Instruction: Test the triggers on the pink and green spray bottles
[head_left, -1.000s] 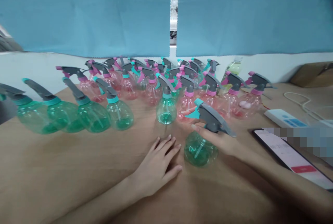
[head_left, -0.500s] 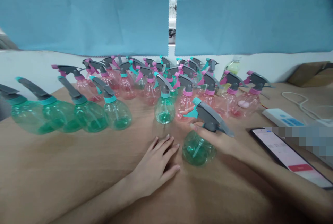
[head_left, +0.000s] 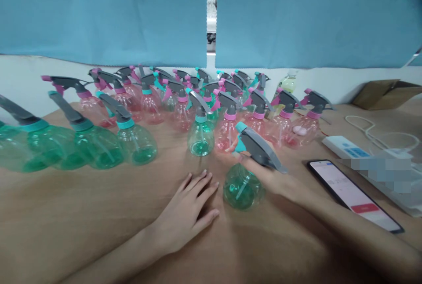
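A green spray bottle was in the right hand, near the left hand.
Inside it a pale tube was visible, and the bottom looked darker green; whether this was liquid, I could not tell. Pink bottles and other green bottles stood farther back on the table. The right hand was closed around its neck; the left lay flat, fingers slightly spread.
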Motion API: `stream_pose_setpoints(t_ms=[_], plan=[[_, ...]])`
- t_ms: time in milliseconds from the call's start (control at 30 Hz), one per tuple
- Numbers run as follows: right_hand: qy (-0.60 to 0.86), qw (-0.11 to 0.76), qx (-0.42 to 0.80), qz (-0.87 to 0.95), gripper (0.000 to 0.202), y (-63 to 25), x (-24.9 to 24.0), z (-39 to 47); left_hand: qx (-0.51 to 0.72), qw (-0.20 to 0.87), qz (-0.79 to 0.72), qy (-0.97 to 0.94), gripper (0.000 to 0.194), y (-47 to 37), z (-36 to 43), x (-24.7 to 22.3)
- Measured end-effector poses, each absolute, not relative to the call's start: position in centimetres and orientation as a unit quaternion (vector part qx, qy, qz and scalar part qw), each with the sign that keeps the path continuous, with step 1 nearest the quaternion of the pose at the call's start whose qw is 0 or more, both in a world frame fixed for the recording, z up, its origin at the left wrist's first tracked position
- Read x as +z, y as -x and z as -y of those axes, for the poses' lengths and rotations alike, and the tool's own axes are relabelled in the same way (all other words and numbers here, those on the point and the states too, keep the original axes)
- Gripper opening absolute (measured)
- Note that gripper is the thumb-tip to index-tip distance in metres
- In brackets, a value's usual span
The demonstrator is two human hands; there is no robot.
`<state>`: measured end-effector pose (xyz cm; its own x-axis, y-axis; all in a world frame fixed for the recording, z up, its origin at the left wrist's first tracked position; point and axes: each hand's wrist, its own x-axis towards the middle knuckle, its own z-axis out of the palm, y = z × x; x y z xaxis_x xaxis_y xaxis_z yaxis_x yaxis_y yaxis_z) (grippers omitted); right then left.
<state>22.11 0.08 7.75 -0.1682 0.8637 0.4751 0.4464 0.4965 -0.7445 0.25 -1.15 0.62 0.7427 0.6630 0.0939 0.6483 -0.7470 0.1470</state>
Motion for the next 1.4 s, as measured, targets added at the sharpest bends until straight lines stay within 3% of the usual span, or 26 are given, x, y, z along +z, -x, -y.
stream_pose_setpoints(t_ms=[367, 767, 1067, 1400], plan=[[0.463, 0.474, 0.240, 0.709, 0.004, -22.1, 8.2, 0.3, 0.065, 0.054, -0.356, -0.931, 0.052, -0.2, 1.0, 0.6], [0.412, 0.487, 0.305, 0.707, 0.034, -22.3, 6.3, -0.4, 0.061, 0.042, -0.352, -0.933, 0.052, -0.1, 1.0, 0.5], [0.437, 0.456, 0.290, 0.719, 0.038, -22.6, 6.1, -0.5, 0.067, 0.044, -0.352, -0.933, 0.051, 0.0, 1.0, 0.4], [0.410, 0.488, 0.324, 0.699, 0.041, -22.3, 5.7, -0.7, 0.065, 0.050, -0.350, -0.933, 0.051, -0.2, 1.0, 0.7]])
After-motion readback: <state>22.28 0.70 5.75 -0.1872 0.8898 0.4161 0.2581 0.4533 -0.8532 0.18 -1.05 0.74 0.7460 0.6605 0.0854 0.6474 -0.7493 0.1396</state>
